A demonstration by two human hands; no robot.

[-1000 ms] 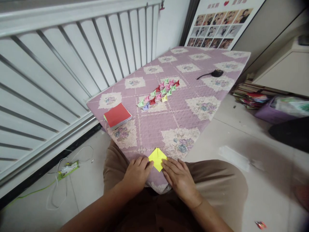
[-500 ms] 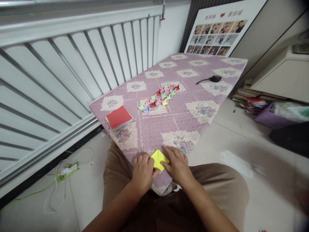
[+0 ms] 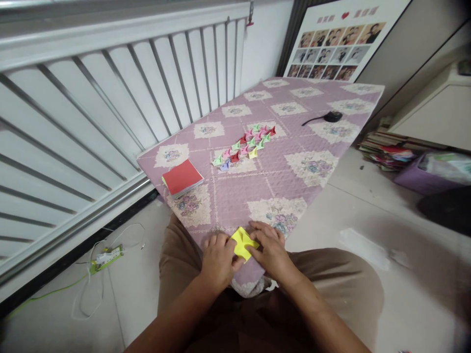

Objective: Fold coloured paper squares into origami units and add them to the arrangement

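From where I stand, the person sits at the near corner of the desk (image 3: 235, 193), which wears a mauve quilted cloth with cream, flower-printed patches. Right at that corner lies a bright yellow piece of folded paper (image 3: 241, 243), turned like a diamond, with raised flaps and creases on its upper face. Both hands are on it. The left hand (image 3: 218, 260) curls its fingers at the left edge, and the right hand (image 3: 270, 251) lays its thumb on the right part, the other fingers bent over near the right corner (whether either hand truly pinches the paper or merely presses it down, I cannot tell).

Near the left edge of the desk sits a neat stack of square coloured paper (image 3: 183, 177), red on top with a sliver of green showing below. Around the middle of the desk, small folded paper pieces (image 3: 244, 151) stand in slanting rows, green, pink, red, blue and yellow. Toward the desk's far right side rests a black rounded object (image 3: 332, 116) with a thin tail. A white slatted radiator (image 3: 121, 98) runs along the desk's left side, and beyond its far edge leans a white photo board (image 3: 333, 44) with a red heart.
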